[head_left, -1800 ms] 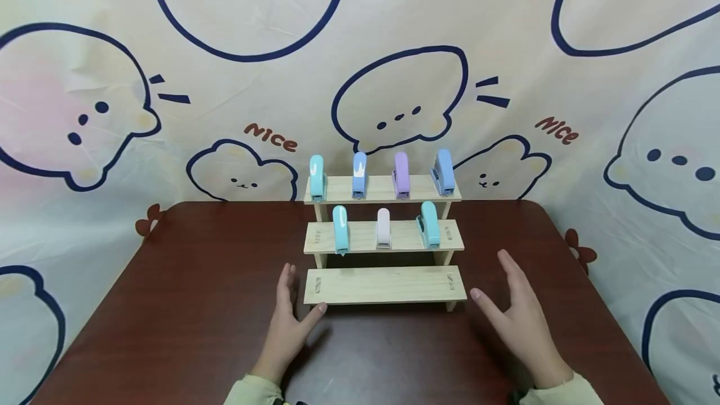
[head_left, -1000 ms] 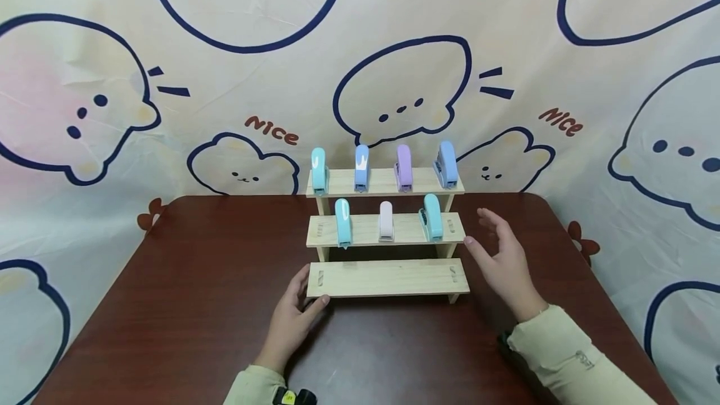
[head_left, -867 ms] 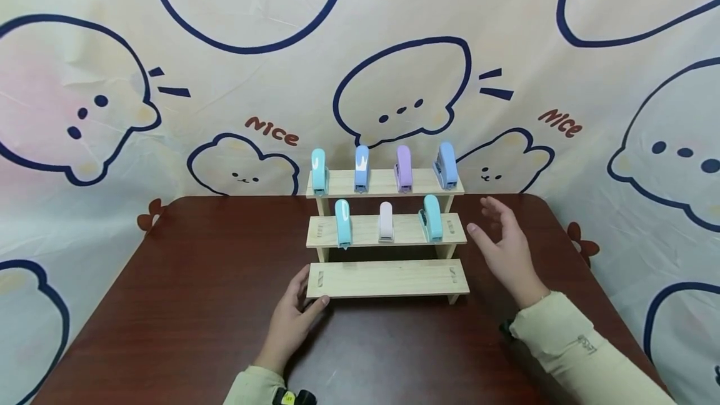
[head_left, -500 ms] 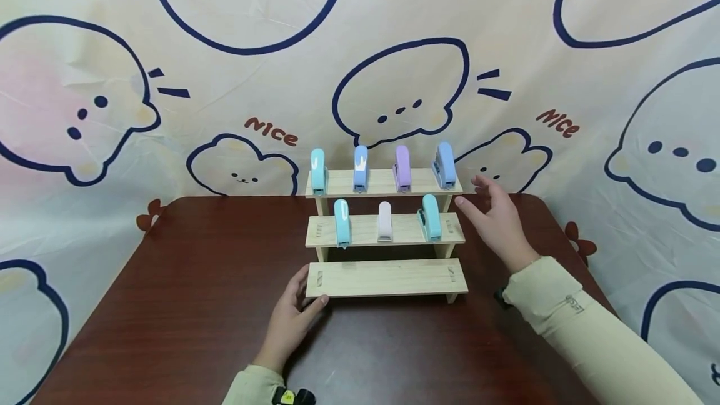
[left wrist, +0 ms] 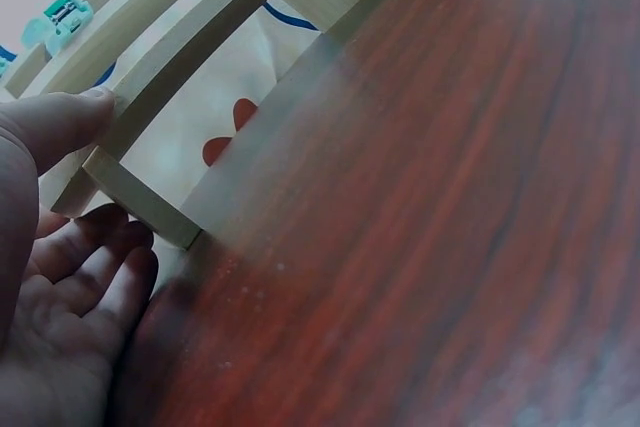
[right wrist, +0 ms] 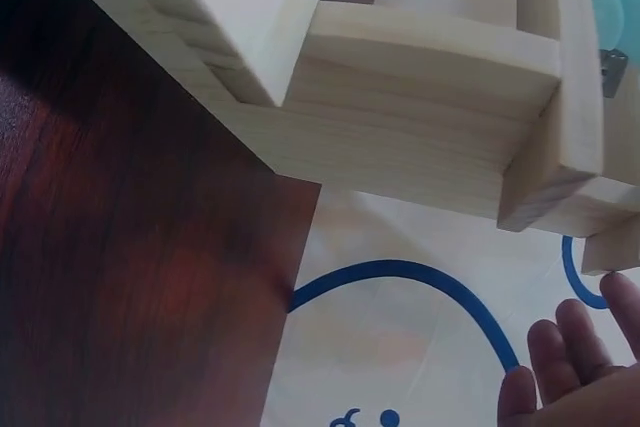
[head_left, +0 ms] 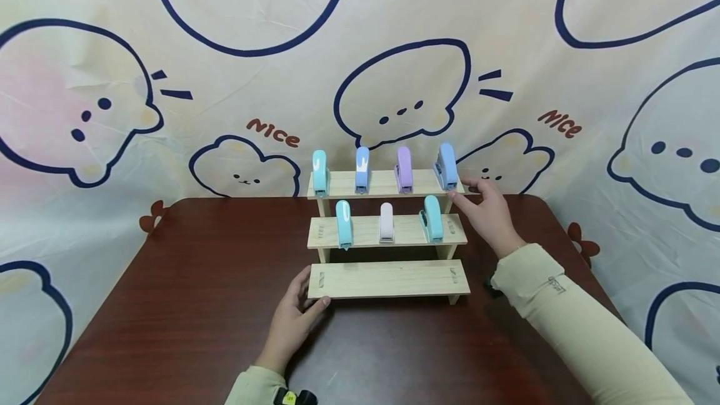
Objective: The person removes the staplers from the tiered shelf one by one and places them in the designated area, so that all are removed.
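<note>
A three-tier wooden rack (head_left: 388, 281) stands on the table. Its top tier carries a turquoise stapler (head_left: 320, 172), two blue staplers, one of them a blue stapler (head_left: 447, 167) at the right end, and a purple stapler (head_left: 403, 170). On the middle tier are a turquoise stapler (head_left: 344, 224), a white stapler (head_left: 386, 222) and another turquoise stapler (head_left: 432, 219). My left hand (head_left: 290, 324) grips the bottom tier's left end, thumb on the front edge, fingers curled underneath in the left wrist view. At the top tier's right end, my right hand (head_left: 488, 214) has its thumb by the front corner, fingers extended.
The rack rests on a dark reddish-brown table (head_left: 185, 292). Behind and beside it hangs a pale cloth (head_left: 253, 92) with blue cartoon outlines. A dark wrist device (head_left: 295, 397) shows at the left cuff.
My left hand has closed in on the bottom tier's left end and stayed there. My right hand has moved forward and left, from beside the bottom tier up to the top tier's right end.
</note>
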Action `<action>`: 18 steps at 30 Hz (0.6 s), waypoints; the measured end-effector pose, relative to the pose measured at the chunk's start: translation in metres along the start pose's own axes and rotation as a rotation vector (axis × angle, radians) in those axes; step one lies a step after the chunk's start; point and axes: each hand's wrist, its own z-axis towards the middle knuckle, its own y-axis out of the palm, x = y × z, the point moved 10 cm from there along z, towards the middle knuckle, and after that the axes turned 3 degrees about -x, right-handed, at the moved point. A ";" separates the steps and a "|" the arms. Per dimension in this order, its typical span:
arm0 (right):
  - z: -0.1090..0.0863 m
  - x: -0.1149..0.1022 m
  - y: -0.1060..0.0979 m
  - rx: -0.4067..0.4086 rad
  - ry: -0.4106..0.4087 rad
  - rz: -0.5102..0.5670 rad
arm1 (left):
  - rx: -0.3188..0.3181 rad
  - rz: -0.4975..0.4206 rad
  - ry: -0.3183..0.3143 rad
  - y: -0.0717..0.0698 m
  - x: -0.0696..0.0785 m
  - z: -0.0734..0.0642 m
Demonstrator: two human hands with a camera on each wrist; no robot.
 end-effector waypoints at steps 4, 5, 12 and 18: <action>0.002 0.000 0.001 0.040 -0.014 0.035 | 0.003 -0.006 0.007 0.000 -0.001 0.000; 0.002 -0.001 0.002 0.051 -0.022 0.044 | 0.003 -0.005 0.011 -0.001 0.000 -0.001; 0.006 -0.009 0.008 0.098 -0.022 0.087 | -0.015 -0.021 0.002 0.001 0.002 -0.001; 0.008 -0.010 0.015 0.126 0.040 0.105 | -0.011 -0.023 0.007 0.002 0.002 0.000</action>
